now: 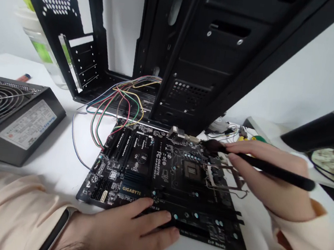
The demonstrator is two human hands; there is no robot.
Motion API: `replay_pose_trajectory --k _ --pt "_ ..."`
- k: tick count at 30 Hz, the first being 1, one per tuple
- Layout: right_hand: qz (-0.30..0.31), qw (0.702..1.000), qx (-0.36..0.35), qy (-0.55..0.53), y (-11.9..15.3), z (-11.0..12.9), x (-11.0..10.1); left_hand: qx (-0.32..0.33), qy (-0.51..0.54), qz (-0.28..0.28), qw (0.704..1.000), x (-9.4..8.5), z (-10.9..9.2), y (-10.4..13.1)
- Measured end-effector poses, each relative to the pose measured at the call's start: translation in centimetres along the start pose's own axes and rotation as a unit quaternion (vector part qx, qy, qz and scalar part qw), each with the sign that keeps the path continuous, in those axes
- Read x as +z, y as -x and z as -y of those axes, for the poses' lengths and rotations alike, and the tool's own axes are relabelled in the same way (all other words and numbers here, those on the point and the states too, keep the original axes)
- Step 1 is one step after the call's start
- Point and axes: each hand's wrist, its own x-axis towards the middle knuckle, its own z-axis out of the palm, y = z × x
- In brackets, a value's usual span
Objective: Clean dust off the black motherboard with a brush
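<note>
The left hand (125, 228) lies spread on a probably stiff, fragile GIGABYTE motherboard (165, 173), best held by its edges; the right hand (273, 190) grips a black brush (271, 168).

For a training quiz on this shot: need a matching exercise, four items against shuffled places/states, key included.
Things
1. slim black brush
2. black printed-circuit GIGABYTE motherboard
3. grey, boxy metal power supply
4. tall black metal computer case

Places/states
A. on the white tabletop, at the picture's left edge
B. beyond the motherboard, as the camera sees it
C. gripped in the right hand
D. partly covered by the left hand, fingers spread

Pairs: 1-C, 2-D, 3-A, 4-B
</note>
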Motion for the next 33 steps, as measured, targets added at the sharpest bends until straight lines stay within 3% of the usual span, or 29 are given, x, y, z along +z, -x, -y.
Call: replay_pose_trajectory --k 3,8,13,21,33 --pt "0.000 0.996 0.088 -0.005 -0.1 -0.5 -0.3 0.006 0.008 0.015 1.000 0.1 -0.1 0.1" --pt "0.122 0.956 0.243 -0.114 -0.5 -0.7 0.0 0.009 0.000 0.016 1.000 0.3 -0.2 0.2" --pt "0.096 0.917 0.351 -0.166 -0.4 -1.8 -0.4 0.023 0.004 0.004 1.000 0.2 0.1 0.2" --pt "0.104 0.943 0.303 -0.094 -0.3 -1.6 -1.7 0.004 -0.007 0.007 1.000 -0.2 0.1 0.1" --pt "0.134 0.934 0.297 -0.147 -0.2 -2.2 -1.8 -0.015 -0.007 0.002 1.000 0.4 -0.5 0.3"
